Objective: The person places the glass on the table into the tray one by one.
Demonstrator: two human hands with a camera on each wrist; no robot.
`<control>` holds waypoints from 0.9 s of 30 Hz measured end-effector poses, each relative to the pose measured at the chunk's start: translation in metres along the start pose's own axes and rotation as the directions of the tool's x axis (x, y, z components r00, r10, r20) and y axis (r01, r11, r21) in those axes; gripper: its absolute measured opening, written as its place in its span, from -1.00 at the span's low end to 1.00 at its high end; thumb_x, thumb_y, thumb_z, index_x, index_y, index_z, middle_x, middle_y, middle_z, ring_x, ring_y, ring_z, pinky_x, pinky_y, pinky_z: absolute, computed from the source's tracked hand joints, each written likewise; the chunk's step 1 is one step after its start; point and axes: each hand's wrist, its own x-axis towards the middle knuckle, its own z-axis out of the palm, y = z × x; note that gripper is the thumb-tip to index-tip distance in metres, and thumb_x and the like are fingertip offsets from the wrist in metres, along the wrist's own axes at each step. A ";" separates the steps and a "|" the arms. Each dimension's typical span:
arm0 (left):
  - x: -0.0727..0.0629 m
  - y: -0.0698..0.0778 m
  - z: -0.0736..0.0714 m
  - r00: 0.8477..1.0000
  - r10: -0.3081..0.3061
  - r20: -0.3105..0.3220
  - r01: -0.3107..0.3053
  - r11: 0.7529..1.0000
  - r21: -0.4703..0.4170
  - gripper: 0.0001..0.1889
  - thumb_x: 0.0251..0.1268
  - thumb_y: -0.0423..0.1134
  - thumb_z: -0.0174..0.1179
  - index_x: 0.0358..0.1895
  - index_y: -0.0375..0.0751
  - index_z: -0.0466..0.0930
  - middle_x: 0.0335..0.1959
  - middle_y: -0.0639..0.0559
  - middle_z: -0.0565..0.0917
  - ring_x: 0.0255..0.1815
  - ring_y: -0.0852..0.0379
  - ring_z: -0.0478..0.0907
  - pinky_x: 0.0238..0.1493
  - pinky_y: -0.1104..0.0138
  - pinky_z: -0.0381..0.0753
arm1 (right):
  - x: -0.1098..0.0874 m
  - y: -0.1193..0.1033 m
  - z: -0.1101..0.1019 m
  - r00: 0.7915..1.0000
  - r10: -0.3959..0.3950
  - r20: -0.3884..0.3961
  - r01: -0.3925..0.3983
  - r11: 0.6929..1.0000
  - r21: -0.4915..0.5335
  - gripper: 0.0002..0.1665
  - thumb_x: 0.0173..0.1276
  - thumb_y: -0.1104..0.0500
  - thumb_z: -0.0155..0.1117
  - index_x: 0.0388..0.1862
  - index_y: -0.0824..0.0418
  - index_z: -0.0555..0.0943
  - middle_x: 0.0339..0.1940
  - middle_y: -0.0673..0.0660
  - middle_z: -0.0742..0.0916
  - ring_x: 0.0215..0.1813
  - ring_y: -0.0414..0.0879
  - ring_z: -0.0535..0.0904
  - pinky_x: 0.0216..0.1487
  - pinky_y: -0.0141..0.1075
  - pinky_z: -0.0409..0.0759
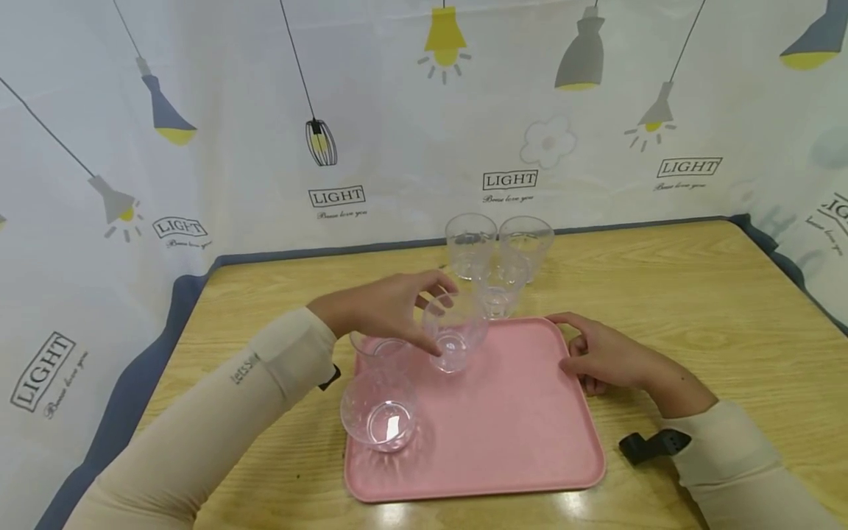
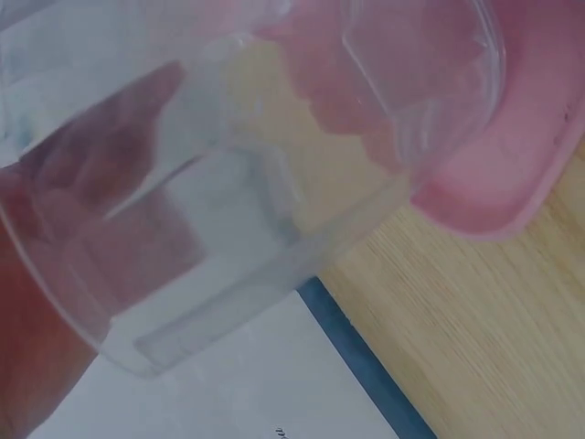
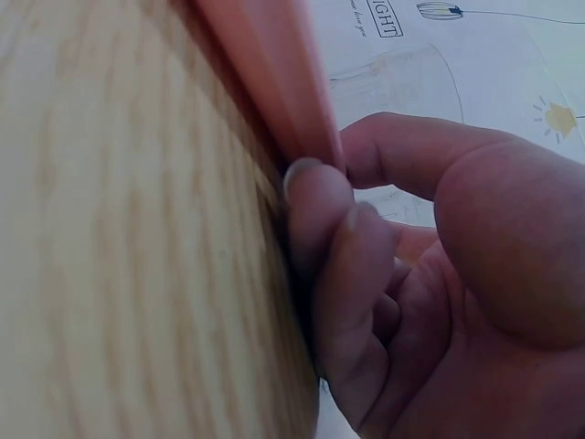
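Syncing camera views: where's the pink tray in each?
Head: pink tray, lower centre.
Left wrist: tray corner upper right, partly seen through the clear cup.
Right wrist: tray edge upper centre, against the right hand.
Shared landmark: the wooden table.

The serving tray (image 1: 517,419) is plain salmon pink, the tumblers (image 1: 380,408) clear and colourless. The tabletop (image 1: 662,287) shows streaky yellow-tan wood grain. The backdrop cloth (image 1: 411,132) is white with a dark blue border (image 1: 182,302), printed with pendant lamps (image 1: 445,33) in grey, slate blue and yellow, a pale flower (image 1: 548,142) and boxed black LIGHT lettering (image 1: 510,179). Both sleeves (image 1: 218,419) are cream, the left with dark lettering (image 1: 246,369); the wrist mounts (image 1: 656,446) are black
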 end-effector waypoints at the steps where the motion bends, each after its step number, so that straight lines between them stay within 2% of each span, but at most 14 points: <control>1: 0.000 0.000 0.001 1.000 -0.001 0.002 0.001 1.000 -0.002 -0.09 -0.08 -0.04 0.61 0.38 -0.02 0.30 0.25 0.04 0.53 0.28 0.03 0.55 0.33 0.19 0.53 | 0.000 0.000 0.000 1.000 -0.003 0.000 0.003 1.000 -0.002 -0.09 0.37 0.31 0.20 0.60 0.15 0.01 -0.57 0.12 0.56 -0.70 -0.13 0.43 -0.68 -0.35 0.42; 7: 0.002 -0.001 0.003 1.000 -0.012 0.008 0.012 1.000 0.005 -0.10 -0.07 -0.04 0.60 0.38 0.03 0.29 0.27 0.01 0.53 0.28 0.01 0.55 0.33 0.20 0.54 | 0.001 0.002 0.000 1.000 -0.012 0.006 0.012 1.000 0.002 -0.09 0.38 0.31 0.20 0.60 0.17 0.00 -0.56 0.12 0.58 -0.69 -0.14 0.45 -0.68 -0.34 0.45; 13: 0.002 0.001 0.001 0.999 -0.023 0.026 0.023 1.000 0.019 -0.09 -0.03 -0.08 0.58 0.41 -0.05 0.25 0.27 0.00 0.53 0.23 0.05 0.58 0.28 0.24 0.57 | 0.002 0.002 -0.001 1.000 -0.012 0.001 0.012 1.000 -0.005 -0.10 0.38 0.30 0.21 0.60 0.18 0.01 -0.56 0.12 0.58 -0.69 -0.13 0.46 -0.68 -0.33 0.47; 17: 0.000 0.003 -0.001 0.999 -0.019 0.030 0.017 0.998 0.067 -0.07 -0.03 -0.07 0.58 0.43 -0.05 0.23 0.29 -0.03 0.53 0.27 0.01 0.54 0.31 0.21 0.54 | 0.002 0.001 -0.001 1.000 -0.025 0.003 0.025 1.000 -0.002 -0.10 0.39 0.30 0.21 0.59 0.19 0.01 -0.56 0.12 0.58 -0.70 -0.14 0.46 -0.68 -0.34 0.47; 20: -0.002 0.004 0.000 0.999 -0.036 0.024 0.032 0.990 0.135 -0.03 -0.01 0.04 0.55 0.47 0.02 0.19 0.37 -0.03 0.48 0.36 0.01 0.47 0.37 0.14 0.48 | 0.001 0.000 -0.002 1.000 -0.029 0.007 0.029 1.000 -0.001 -0.10 0.39 0.30 0.20 0.59 0.20 0.00 -0.56 0.12 0.58 -0.70 -0.14 0.45 -0.68 -0.34 0.46; 22: -0.005 0.004 -0.001 0.999 -0.050 -0.007 0.050 0.983 0.175 -0.06 0.05 0.17 0.47 0.49 0.10 0.18 0.41 0.01 0.45 0.40 0.04 0.43 0.39 0.10 0.46 | 0.001 0.001 -0.001 1.000 -0.026 0.010 0.026 1.000 -0.002 -0.10 0.39 0.31 0.20 0.60 0.19 0.00 -0.57 0.12 0.58 -0.70 -0.14 0.44 -0.68 -0.34 0.45; 24: -0.008 0.003 -0.003 0.996 -0.049 -0.069 0.062 0.975 0.211 -0.12 0.16 0.30 0.33 0.50 0.15 0.18 0.45 0.08 0.41 0.42 0.07 0.41 0.39 0.08 0.44 | 0.001 0.001 -0.001 1.000 -0.020 0.011 0.020 1.000 -0.003 -0.10 0.38 0.31 0.19 0.60 0.19 -0.01 -0.56 0.12 0.58 -0.70 -0.13 0.45 -0.68 -0.34 0.45; 26: -0.014 0.003 -0.008 0.984 -0.038 -0.175 0.078 0.970 0.230 -0.24 0.30 0.37 0.14 0.48 0.17 0.23 0.41 0.14 0.44 0.38 0.09 0.44 0.38 0.05 0.46 | 0.001 0.002 0.000 1.000 -0.011 0.009 0.011 1.000 0.000 -0.09 0.38 0.31 0.20 0.60 0.17 0.00 -0.56 0.12 0.57 -0.70 -0.13 0.44 -0.68 -0.34 0.45; 27: -0.018 0.003 -0.011 0.972 -0.032 -0.232 0.088 0.968 0.236 -0.31 0.36 0.36 0.06 0.45 0.16 0.28 0.39 0.16 0.46 0.36 0.08 0.46 0.35 0.04 0.48 | 0.001 0.002 0.000 1.000 -0.009 0.006 0.009 1.000 -0.002 -0.09 0.37 0.31 0.20 0.60 0.18 0.00 -0.56 0.12 0.57 -0.70 -0.13 0.45 -0.67 -0.34 0.45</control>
